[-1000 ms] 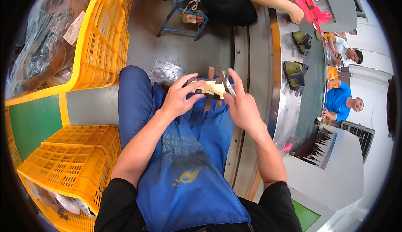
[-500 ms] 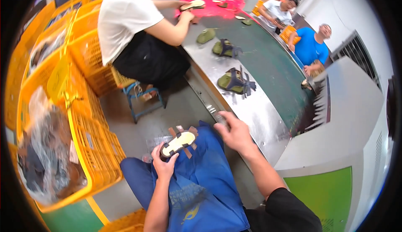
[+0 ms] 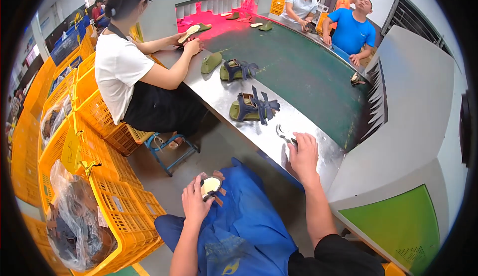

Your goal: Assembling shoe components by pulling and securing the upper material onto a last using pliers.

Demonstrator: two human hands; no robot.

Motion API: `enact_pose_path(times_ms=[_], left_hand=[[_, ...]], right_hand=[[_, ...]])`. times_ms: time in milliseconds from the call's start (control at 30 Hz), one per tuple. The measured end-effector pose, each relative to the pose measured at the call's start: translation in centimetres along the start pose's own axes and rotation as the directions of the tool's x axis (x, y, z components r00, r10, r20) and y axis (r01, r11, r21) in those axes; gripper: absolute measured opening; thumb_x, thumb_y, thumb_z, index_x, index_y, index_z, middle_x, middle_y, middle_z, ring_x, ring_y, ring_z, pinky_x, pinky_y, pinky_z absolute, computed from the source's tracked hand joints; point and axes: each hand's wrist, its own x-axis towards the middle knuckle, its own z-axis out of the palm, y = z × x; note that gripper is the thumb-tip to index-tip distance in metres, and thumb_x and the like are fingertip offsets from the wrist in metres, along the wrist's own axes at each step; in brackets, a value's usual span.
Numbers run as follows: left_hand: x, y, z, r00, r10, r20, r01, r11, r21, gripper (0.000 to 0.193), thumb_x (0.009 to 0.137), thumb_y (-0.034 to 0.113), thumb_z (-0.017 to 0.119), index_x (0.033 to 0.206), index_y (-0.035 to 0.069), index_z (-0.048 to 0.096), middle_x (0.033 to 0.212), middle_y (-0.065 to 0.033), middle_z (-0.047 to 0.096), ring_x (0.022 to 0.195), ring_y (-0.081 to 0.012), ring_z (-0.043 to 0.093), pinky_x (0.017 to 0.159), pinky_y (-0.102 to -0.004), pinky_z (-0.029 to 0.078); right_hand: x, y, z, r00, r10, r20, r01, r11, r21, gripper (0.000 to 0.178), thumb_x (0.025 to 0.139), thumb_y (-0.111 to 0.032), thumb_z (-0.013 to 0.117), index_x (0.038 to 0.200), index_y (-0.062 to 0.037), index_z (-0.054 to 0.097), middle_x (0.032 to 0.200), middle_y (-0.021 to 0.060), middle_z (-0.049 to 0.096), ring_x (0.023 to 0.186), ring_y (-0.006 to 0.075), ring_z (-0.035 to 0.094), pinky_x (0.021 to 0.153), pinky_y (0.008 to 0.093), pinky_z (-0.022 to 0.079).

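Over my lap, my left hand [image 3: 195, 200] grips a shoe in the making [image 3: 211, 185], with a pale insole face up and brown strap ends sticking out around it. My right hand [image 3: 304, 157] is at the steel edge of the bench, fingers curled over the handle end of silver pincers [image 3: 284, 135] lying on the metal. The handles are mostly hidden under the fingers. Just beyond them stands an olive sandal with dark blue straps [image 3: 252, 107]. Behind it are a similar sandal [image 3: 238, 70] and a plain olive piece [image 3: 211, 63].
A green conveyor belt [image 3: 298, 76] runs beside the steel ledge [image 3: 318, 149], under pink light at its far end. A co-worker in white [image 3: 122, 59] sits at left, holding a sole. Yellow crates [image 3: 132, 218] stand at my left; a grey machine housing [image 3: 413, 91] is at right.
My right hand has moved from over my lap to the pincers on the steel ledge. My left hand still holds the shoe, now tilted differently. The view has shifted.
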Motion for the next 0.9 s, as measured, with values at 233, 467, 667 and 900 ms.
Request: enact_pose_path(times_ms=[233, 467, 667, 900], left_hand=[[0.1, -0.4, 0.3, 0.955, -0.195, -0.222, 0.173, 0.978, -0.115, 0.090, 0.084, 0.023, 0.082, 0.161, 0.012, 0.035, 0.118, -0.0202, 0.060, 0.109, -0.0416, 0.060, 0.097, -0.0477, 0.050], [0.7, 2.0, -4.2, 0.770, -0.470, 0.432, 0.114, -0.565, -0.817, 0.054, 0.107, 0.056, 0.045, 0.110, 0.005, 0.063, 0.099, -0.0134, 0.067, 0.088, -0.0292, 0.066, 0.075, -0.0403, 0.056], [-2.0, 3.6, -5.3, 0.739, -0.465, 0.488, 0.083, -0.656, -0.750, 0.053, 0.108, 0.056, 0.042, 0.113, 0.008, 0.064, 0.102, -0.0112, 0.069, 0.093, -0.0268, 0.068, 0.077, -0.0401, 0.057], [-2.5, 4.5, -6.4, 0.779, -0.485, 0.397, -0.038, -0.668, -0.743, 0.052, 0.109, 0.056, 0.040, 0.121, 0.011, 0.063, 0.106, -0.0051, 0.069, 0.093, -0.0196, 0.070, 0.081, -0.0381, 0.060]], right_hand=[[-1.4, -5.1, -1.1, 0.983, -0.131, -0.126, 0.169, 0.913, 0.370, 0.026, 0.084, 0.000, 0.074, 0.110, -0.0005, 0.070, 0.123, 0.0168, 0.066, 0.121, 0.0395, 0.058, 0.103, 0.0482, 0.047], [-5.4, -13.0, 0.7, 0.879, -0.472, 0.070, 0.286, 0.639, 0.714, 0.024, 0.080, 0.003, 0.078, 0.103, -0.0011, 0.073, 0.108, 0.0147, 0.072, 0.106, 0.0357, 0.067, 0.093, 0.0429, 0.054], [-7.9, -20.0, -0.2, 0.798, -0.601, 0.034, 0.283, 0.424, 0.861, 0.032, 0.076, -0.001, 0.083, 0.107, -0.0029, 0.075, 0.103, 0.0123, 0.070, 0.098, 0.0327, 0.066, 0.082, 0.0403, 0.056], [-8.6, -22.3, 0.3, 0.788, -0.605, -0.114, 0.406, 0.371, 0.835, 0.026, 0.077, 0.004, 0.082, 0.101, -0.0034, 0.075, 0.100, 0.0120, 0.068, 0.099, 0.0309, 0.066, 0.073, 0.0365, 0.057]])
